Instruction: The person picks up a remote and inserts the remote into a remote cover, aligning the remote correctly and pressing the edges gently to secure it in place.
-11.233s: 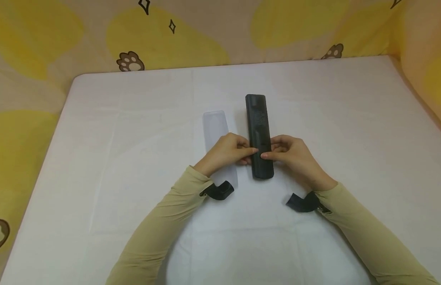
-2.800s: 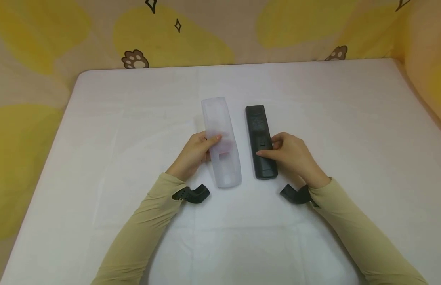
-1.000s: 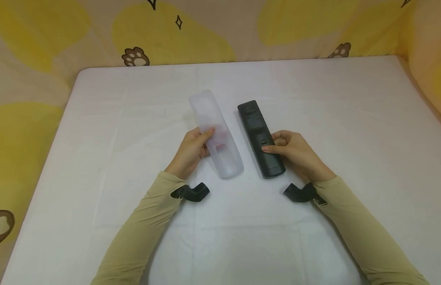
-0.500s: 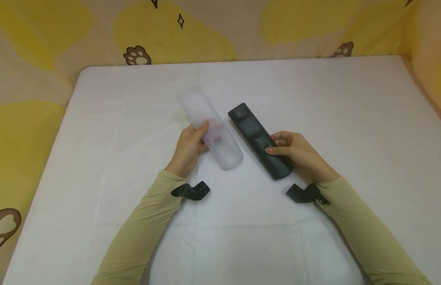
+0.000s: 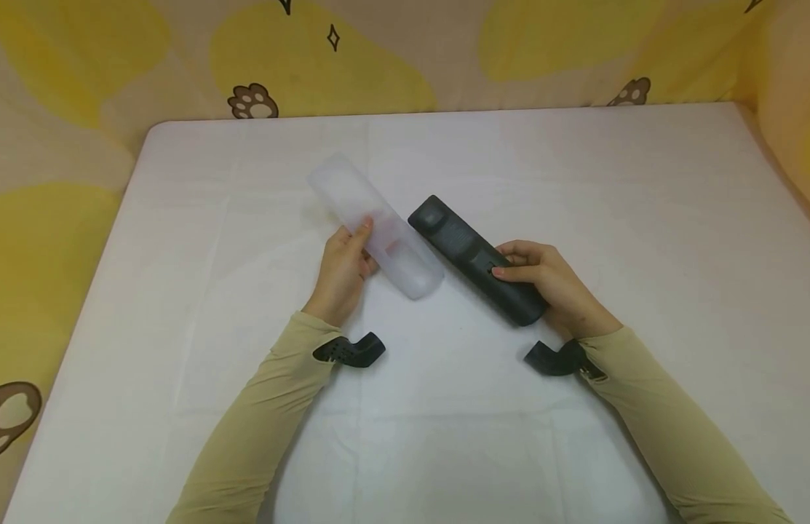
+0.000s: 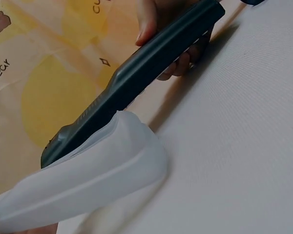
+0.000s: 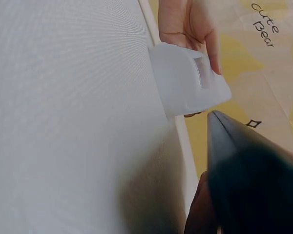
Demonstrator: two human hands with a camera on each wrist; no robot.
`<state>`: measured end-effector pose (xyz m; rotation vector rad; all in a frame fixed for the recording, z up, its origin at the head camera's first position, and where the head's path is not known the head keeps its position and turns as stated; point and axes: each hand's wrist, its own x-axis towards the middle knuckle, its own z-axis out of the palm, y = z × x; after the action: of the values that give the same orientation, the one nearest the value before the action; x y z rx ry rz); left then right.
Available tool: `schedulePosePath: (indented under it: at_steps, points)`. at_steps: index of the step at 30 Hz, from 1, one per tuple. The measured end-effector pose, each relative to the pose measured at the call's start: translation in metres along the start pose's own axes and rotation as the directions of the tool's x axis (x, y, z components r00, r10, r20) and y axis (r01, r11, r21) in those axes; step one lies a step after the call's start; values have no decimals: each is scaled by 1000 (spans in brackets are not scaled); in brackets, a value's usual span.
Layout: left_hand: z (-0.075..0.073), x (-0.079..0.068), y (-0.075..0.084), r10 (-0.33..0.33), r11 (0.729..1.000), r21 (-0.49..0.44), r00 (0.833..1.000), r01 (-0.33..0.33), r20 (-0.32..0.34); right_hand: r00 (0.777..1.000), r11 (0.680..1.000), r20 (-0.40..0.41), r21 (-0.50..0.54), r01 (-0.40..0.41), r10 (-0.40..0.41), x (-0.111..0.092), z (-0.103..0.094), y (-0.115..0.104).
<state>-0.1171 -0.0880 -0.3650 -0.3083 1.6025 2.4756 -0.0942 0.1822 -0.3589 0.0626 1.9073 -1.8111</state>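
A translucent, whitish remote control cover with a cut-out window is tilted, far end toward the left, in the head view. My left hand pinches its left side, thumb on top and fingers beneath. Just right of it is a black remote control, back side up and slanted the same way. My right hand grips its near part, thumb on the back. In the left wrist view the remote control is raised off the table beyond the cover. The right wrist view shows the cover behind the blurred remote control.
A white cloth covers the table. Yellow and cream fabric with paw prints hangs behind its far edge and at the sides. A black wrist mount sticks out from the left sleeve, another mount from the right.
Earlier, both hands were on the remote control and the cover lay on the table; then the left hand took up the cover. Over the last second both things have turned, far ends swinging left.
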Motion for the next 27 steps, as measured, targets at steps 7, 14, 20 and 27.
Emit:
schedulePosePath:
  at_steps: [7,14,20,27]
  points:
    - [0,1,0,14,1000,-25,999,-15,-32,1000,996,22,90,8,-10,-1,1,1]
    - [0,1,1,17,999,-31,999,-19,-46,998,994,43,109,30,-35,-2,2,0]
    - [0,1,1,11,1000,-21,999,-12,-51,995,998,77,6,66,-66,-1,2,0]
    - [-1,1,1,33,999,-24,999,-34,-41,988,990,115,-80,113,-104,0,2,1]
